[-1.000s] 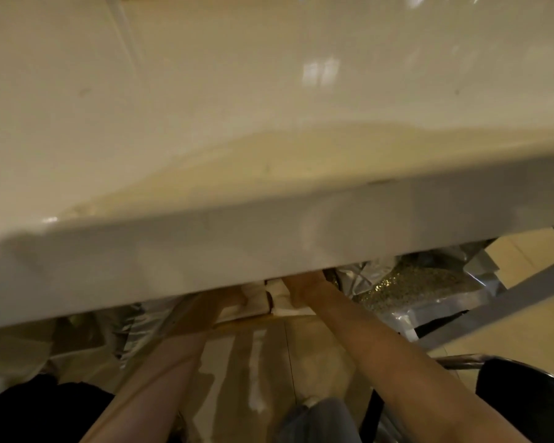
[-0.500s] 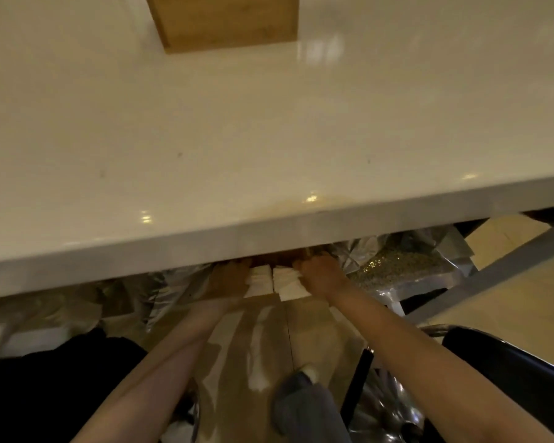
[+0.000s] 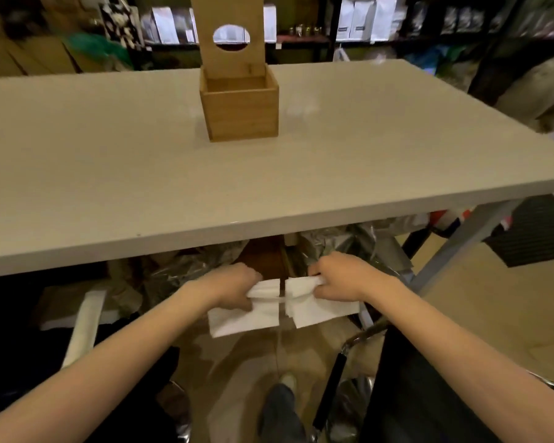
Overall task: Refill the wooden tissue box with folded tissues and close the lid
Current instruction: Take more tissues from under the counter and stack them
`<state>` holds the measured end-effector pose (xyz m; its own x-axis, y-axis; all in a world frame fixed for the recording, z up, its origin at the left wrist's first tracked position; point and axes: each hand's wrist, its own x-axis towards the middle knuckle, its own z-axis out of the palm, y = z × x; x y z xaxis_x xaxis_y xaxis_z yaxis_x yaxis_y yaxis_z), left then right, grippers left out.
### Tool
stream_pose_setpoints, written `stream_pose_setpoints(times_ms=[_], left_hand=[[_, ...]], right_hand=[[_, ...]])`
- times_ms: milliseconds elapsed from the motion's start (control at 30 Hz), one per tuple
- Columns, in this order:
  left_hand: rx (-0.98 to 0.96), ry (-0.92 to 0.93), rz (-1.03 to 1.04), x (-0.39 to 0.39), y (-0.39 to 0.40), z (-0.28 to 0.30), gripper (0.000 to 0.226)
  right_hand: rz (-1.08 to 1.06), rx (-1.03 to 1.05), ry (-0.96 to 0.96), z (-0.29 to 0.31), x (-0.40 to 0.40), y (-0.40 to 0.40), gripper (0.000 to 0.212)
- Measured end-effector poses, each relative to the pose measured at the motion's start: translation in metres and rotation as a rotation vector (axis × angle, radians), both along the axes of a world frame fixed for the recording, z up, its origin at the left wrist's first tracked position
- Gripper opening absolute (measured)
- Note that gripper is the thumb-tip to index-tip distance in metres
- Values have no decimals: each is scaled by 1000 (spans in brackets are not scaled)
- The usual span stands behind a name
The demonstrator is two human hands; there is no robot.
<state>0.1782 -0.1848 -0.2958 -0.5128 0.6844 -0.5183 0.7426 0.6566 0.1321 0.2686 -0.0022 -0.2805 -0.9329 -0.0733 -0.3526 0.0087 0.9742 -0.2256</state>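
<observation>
The wooden tissue box (image 3: 242, 111) stands on the white table (image 3: 365, 148), far from me, with its lid (image 3: 229, 14) swung upright; the lid has an oval hole. Below the table's front edge, my left hand (image 3: 229, 287) grips one stack of white folded tissues (image 3: 250, 316). My right hand (image 3: 343, 278) grips a second stack of folded tissues (image 3: 320, 310). The two stacks hang side by side, almost touching, above the floor.
Crumpled silver foil bags (image 3: 336, 241) and cardboard lie under the table. A black chair with a chrome frame (image 3: 359, 353) sits at the lower right, beside my shoe (image 3: 282, 404). A grey table leg (image 3: 461, 244) slants on the right. Shelves of white bags line the back wall.
My view has lifted, so the whole tabletop and the box now show. Both hands have drawn back from under the table toward me, each with a tissue stack in it.
</observation>
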Motion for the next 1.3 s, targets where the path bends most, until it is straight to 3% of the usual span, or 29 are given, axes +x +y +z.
stream_pose_setpoints(times_ms=[233, 500, 633, 1000, 1300], left_hand=[[75, -196, -79, 16, -10, 113, 28], [299, -197, 23, -14, -25, 201, 35], [303, -180, 44, -41, -16, 211, 27], [137, -172, 22, -115, 43, 190, 32], [221, -42, 44, -155, 66, 172, 28]], right_hand=[[-58, -87, 63, 106, 23, -7, 17], [-82, -109, 263, 182, -1, -1, 20], [-86, -131, 276, 191, -25, 10, 19], [-91, -147, 107, 165, -105, 55, 19], [-26, -179, 38, 151, -164, 86, 22]])
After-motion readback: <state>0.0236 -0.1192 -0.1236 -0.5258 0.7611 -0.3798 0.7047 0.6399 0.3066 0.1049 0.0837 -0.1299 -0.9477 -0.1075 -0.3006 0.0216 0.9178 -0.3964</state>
